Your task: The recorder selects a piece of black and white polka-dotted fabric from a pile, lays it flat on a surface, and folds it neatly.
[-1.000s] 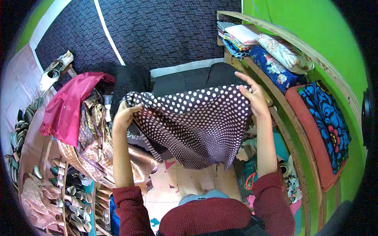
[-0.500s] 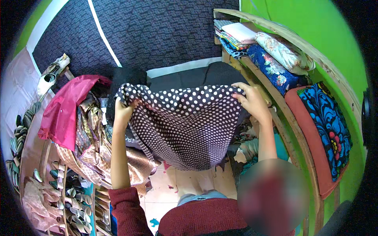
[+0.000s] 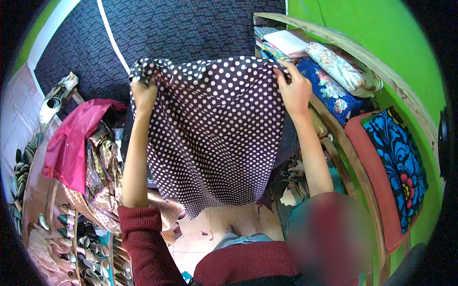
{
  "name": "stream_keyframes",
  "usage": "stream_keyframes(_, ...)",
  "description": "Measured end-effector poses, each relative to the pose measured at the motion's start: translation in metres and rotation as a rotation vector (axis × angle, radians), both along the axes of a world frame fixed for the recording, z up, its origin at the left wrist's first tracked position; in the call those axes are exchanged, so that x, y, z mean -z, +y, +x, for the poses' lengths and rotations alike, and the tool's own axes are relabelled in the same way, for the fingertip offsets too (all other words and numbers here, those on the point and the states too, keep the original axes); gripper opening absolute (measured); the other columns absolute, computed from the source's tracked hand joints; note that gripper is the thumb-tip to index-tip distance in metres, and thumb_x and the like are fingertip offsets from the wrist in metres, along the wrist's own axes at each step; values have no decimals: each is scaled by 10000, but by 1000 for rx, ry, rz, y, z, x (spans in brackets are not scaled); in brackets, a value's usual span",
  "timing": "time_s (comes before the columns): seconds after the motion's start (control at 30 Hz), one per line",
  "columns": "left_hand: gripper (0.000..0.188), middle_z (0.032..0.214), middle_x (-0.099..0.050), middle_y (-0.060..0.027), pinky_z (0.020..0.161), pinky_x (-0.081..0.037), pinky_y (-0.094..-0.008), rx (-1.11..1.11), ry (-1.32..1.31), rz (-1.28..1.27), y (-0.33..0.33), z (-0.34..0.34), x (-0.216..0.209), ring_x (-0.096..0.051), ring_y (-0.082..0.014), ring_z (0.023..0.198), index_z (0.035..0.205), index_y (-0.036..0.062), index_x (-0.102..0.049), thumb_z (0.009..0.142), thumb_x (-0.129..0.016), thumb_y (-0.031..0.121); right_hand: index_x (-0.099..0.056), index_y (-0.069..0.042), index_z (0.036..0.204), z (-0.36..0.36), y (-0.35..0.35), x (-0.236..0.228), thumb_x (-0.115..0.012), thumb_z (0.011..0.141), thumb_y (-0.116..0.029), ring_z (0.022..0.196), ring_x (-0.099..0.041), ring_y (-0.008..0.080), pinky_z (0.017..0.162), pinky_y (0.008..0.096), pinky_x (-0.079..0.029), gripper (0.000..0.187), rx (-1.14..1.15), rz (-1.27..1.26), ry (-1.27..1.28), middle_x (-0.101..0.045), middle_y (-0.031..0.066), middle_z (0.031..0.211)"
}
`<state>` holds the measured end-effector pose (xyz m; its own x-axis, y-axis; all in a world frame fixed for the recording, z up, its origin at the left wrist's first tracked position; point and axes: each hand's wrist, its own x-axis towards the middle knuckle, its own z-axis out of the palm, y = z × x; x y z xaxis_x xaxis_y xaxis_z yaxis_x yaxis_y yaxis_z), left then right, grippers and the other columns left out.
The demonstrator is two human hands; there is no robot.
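Observation:
A dark cloth with white polka dots [image 3: 214, 128] hangs spread between my two raised hands. My left hand [image 3: 144, 95] is closed round its upper left corner, where the fabric bunches up. At the upper right corner, my right hand [image 3: 296, 90] pinches the edge between thumb and fingers. The cloth drops in loose folds, its lower edge hanging above the tiled floor [image 3: 195, 229]. Most of the surface behind the cloth is hidden by it.
Pink fabric [image 3: 71, 143] and a shiny gold patterned cloth [image 3: 102, 157] drape at the left, above racks of shoes [image 3: 95, 257]. Along the right, a wooden shelf [image 3: 353, 162] bears folded fabrics, including a blue floral one [image 3: 396, 162]. Scraps [image 3: 291, 183] lie below it.
Both hands have risen and moved farther away, lifting the polka-dot cloth so that more of its length hangs down. The grip at both corners stays.

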<state>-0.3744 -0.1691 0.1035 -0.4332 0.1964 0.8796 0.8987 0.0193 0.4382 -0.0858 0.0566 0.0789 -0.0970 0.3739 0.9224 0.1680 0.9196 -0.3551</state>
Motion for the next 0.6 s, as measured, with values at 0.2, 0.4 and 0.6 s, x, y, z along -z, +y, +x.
stream_keyframes(0.2,313,905,-628,-107,783,-439,-272,-34,-146,66,50,-62,20,-585,-179,823,934,-53,-584,639,-481,-82,-383,-92,1288,-67,40,15,-585,764,-147,812,-599,354,699,402,-474,564,-127,-18,-198,-590,197,1030)
stream_keyframes(0.4,198,842,-617,-155,743,-449,-317,-85,-133,47,108,-133,1,-594,-239,791,875,-72,-552,685,-581,-23,-144,-118,1393,-150,94,15,-554,815,-111,1093,-498,339,890,462,-340,710,72,47,-376,-514,248,1152)
stream_keyframes(0.6,184,805,-620,-128,691,-453,-305,-17,-370,-22,169,-237,49,-578,-191,740,859,-36,-548,719,-629,53,-141,-202,1398,-245,142,37,-397,814,78,1179,-441,307,1009,524,-236,697,52,-2,-533,-521,199,1186)
